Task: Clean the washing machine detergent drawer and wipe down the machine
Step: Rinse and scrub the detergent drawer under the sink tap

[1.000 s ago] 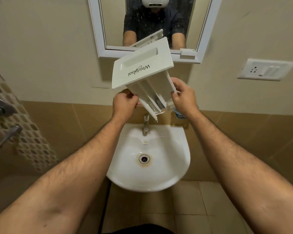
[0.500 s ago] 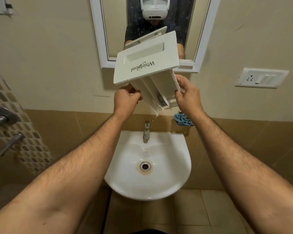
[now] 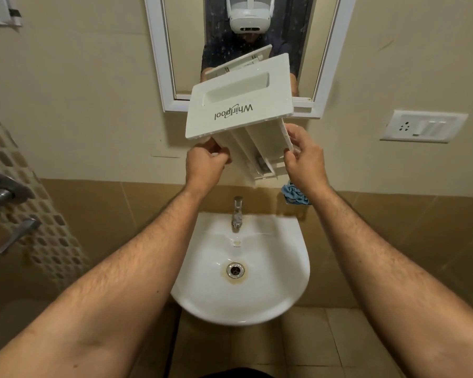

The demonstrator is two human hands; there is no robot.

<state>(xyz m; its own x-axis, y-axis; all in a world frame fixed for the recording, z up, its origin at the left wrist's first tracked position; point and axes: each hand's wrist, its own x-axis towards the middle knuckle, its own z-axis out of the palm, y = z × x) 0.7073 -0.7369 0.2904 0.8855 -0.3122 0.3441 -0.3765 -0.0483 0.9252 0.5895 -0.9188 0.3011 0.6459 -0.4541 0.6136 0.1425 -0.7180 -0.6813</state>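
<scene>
- Far left: shower mixer knob and lever tap on the mosaic-tiled wall strip.
- Left hand: raised above the basin, fingers curled in, gripping the left lower edge of the detergent drawer just under its front panel.
- Detergent drawer: white, held up in the air with both hands, in front of the mirror's lower frame and above the tap. Front panel faces the person, logo reads upside down, handle recess towards the top. Body tilts down and away towards the wall; ribbed underside shows.
- Mirror: white frame, on the wall behind the drawer; reflects the person with a white headset and the drawer's back side.
- Tap: chrome, at the back of the basin, directly under the drawer's low end.
- Basin: white, wall-mounted, rust stain round the drain.
- Right hand: fingers curled round the drawer's right side wall, thumb on the near edge, pinching it.
- Blue cloth: bunched in a small wall holder, just behind the right wrist.
- Far right: white switch-and-socket plate on the wall.
</scene>
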